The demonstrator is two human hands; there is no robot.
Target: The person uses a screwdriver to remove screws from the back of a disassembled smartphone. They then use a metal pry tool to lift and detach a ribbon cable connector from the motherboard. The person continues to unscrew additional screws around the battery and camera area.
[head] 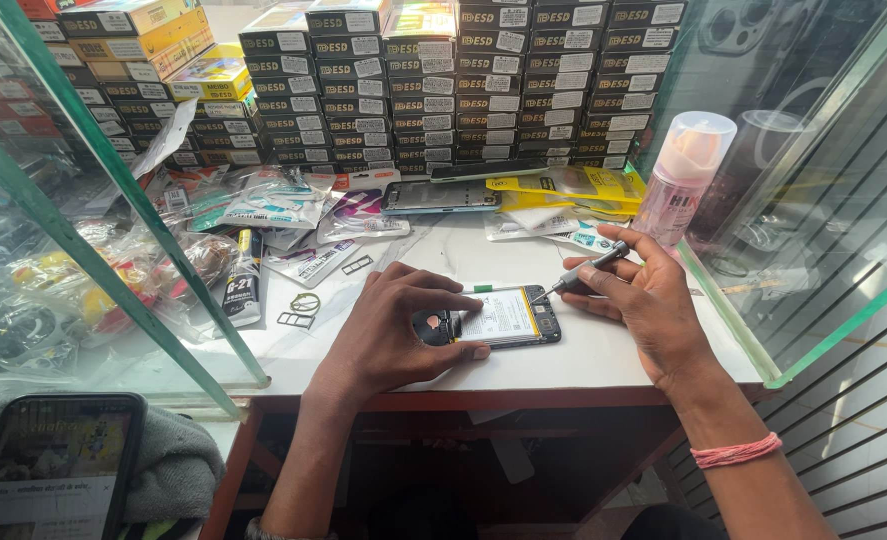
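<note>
An opened smartphone (508, 318) lies face down on the white counter (603, 355), its white battery and dark circuit parts exposed. My left hand (393, 325) pins the phone's left end, index finger along its top edge and thumb under its bottom edge. My right hand (643, 295) holds a thin grey screwdriver (585, 270) like a pen, with the tip touching the phone's upper right corner. A pink thread band circles my right wrist.
Stacks of small dark and yellow boxes (443, 80) fill the back. A pink-capped bottle (685, 175) stands at right, a black glue tube (245, 280) at left. Another phone (441, 196), packets and small frames lie around. Glass panes (113, 200) flank both sides. A lit phone (58, 465) rests lower left.
</note>
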